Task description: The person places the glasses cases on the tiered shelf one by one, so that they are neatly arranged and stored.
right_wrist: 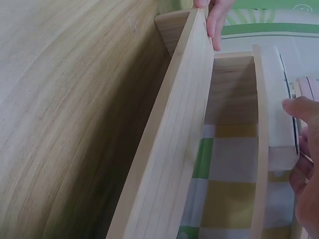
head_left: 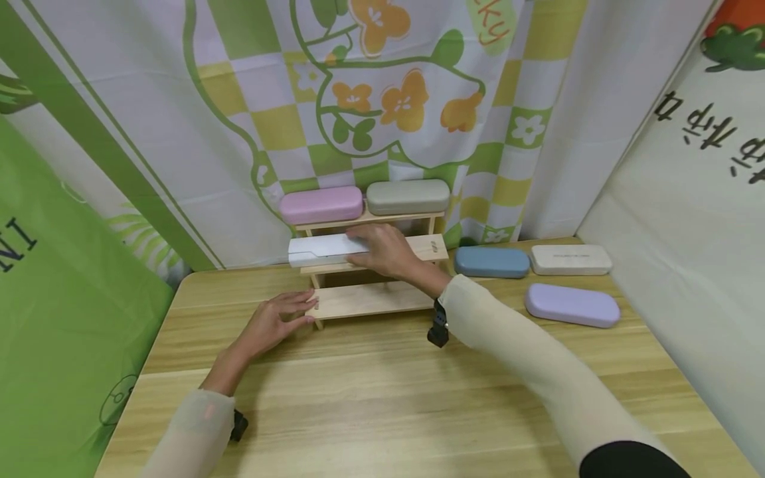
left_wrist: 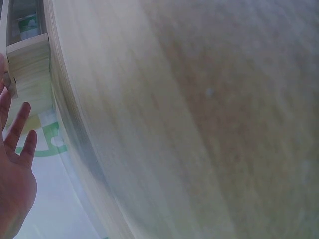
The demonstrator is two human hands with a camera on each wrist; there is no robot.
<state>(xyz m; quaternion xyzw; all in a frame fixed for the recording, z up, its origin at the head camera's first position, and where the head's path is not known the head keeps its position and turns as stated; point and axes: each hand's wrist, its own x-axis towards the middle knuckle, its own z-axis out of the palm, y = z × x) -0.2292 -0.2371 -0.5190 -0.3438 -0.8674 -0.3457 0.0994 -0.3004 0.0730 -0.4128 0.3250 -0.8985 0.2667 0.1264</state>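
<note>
A stepped wooden rack [head_left: 370, 302] stands on the table. On its middle tier lies a white glasses case [head_left: 317, 247], toward the left end. My right hand [head_left: 385, 251] grips the case's right part, thumb in front and fingers over the top. In the right wrist view the white case [right_wrist: 280, 107] rests on the tier board, with the thumb against its edge. My left hand [head_left: 276, 320] touches the left end of the lowest tier, its fingers fairly straight and spread. Pink [head_left: 321, 204] and grey-green [head_left: 409, 197] glasses cases sit side by side on the top tier.
Right of the rack, a blue case [head_left: 492, 262], an off-white case [head_left: 571, 259] and a lilac case [head_left: 572, 305] lie on the wooden table [head_left: 370, 398]. A patterned curtain [head_left: 382, 86] hangs close behind the rack. Printed cloths flank both sides.
</note>
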